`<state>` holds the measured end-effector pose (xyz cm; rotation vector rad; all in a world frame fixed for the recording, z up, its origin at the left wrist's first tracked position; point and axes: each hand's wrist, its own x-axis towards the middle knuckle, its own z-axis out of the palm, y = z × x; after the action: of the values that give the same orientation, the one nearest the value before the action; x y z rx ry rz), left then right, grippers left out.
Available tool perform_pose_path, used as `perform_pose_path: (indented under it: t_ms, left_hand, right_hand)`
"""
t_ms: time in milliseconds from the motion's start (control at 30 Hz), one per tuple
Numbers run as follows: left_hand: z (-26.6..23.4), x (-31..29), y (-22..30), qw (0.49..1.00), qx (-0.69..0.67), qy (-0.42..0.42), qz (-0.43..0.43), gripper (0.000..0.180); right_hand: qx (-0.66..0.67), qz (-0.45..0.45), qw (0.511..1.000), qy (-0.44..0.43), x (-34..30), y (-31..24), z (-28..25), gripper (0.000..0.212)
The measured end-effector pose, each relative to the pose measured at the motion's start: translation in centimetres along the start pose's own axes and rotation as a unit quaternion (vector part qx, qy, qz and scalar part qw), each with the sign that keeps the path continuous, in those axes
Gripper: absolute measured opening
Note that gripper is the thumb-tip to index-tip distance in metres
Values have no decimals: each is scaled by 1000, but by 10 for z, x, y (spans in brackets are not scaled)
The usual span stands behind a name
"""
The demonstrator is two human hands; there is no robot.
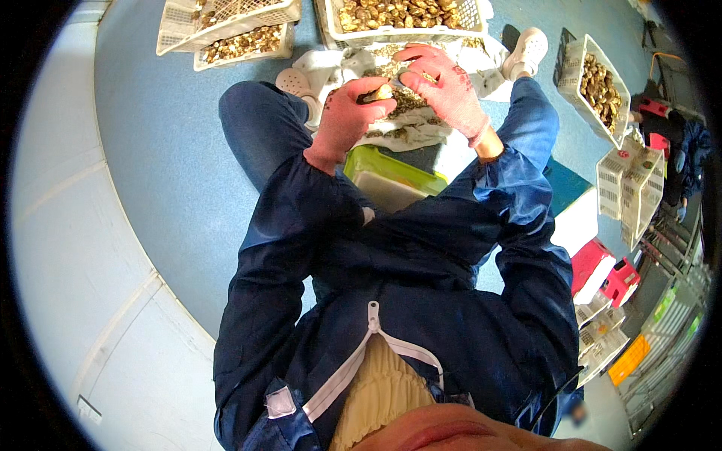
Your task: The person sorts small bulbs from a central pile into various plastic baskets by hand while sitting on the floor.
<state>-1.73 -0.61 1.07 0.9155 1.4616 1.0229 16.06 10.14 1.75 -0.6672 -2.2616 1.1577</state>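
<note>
Both my hands wear pink knit gloves and meet in front of me, over a white sheet [402,137] strewn with brown and pale scraps. My left hand [347,120] is closed round a small pale-and-brown piece, apparently a mushroom [383,92], whose light end sticks out by the thumb. Just to the right, my right hand [451,90] has its fingers curled together in a pinch, close to that piece. Something small lies in this grip, but I cannot make out what it is.
Ahead stands a white basket [410,34] heaped with brown-and-pale pieces. More filled baskets sit far left [289,13] and right [623,124]. A green-rimmed bin [366,161] is between my legs. Stacked crates [630,180], red stools [592,268] and another person [696,146] are at right.
</note>
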Motion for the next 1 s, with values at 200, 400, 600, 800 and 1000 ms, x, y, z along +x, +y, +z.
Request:
perform_pose_path:
  t_ms: [200, 400, 600, 800, 1000]
  left_hand:
    - [-3, 2, -16, 1000, 1, 14, -19, 35]
    - [-5, 0, -16, 999, -21, 3, -44, 31]
    - [-3, 1, -11, 1000, -18, -11, -11, 30]
    - [-1, 1, -9, 999, 5, 9, -41, 31]
    - [0, 1, -8, 1000, -17, 0, -21, 36]
  right_hand:
    - [12, 34, 999, 2, 3, -4, 6, 15]
    - [-39, -60, 997, -4, 5, -8, 9, 14]
    - [-22, -65, 997, -19, 5, -9, 10, 14]
    - [-26, 5, 999, 25, 2, -4, 8, 16]
    - [9, 41, 999, 22, -4, -2, 2, 14]
